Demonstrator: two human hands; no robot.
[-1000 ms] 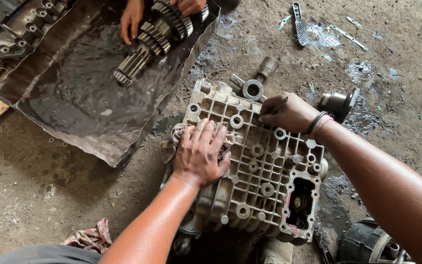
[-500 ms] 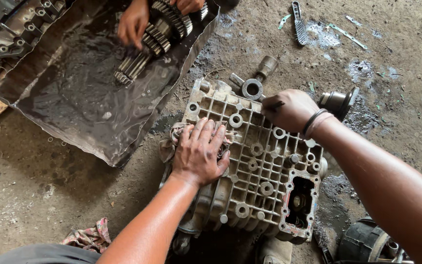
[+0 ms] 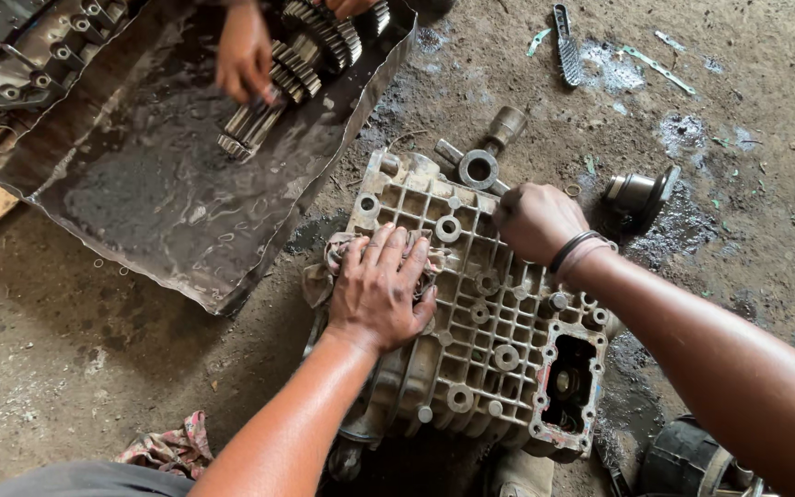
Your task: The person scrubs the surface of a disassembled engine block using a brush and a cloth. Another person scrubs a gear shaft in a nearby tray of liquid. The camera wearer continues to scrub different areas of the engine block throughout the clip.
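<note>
- L hand flat, fingers spread, palm down on a rag, pressing it onto the casing — not gripping, just pushing.
- R hand clenched in a fist at casing's far edge; what's inside the fist can't tell. Dark bands on that wrist.
- Casing: grey ribbed cast-metal housing w/ bolt holes, lying on dirt floor at centre, ribbed face up; rectangular opening w/ reddish rim at its near-right corner.
- Rag bunched at casing's left edge, partly under L palm.
- Ring-ended metal part touching casing's far edge, just beside R fist.
- Dark cylindrical part on floor, right of R hand, apart from casing.
- Tray: bent sheet metal, oily/wet, left of casing, near but not touching as far as visible.
- Co-worker's hand in tray, on a gear shaft — 2nd hand at top edge, mostly cut off.
- Cloth scrap on floor near bottom left.
</note>
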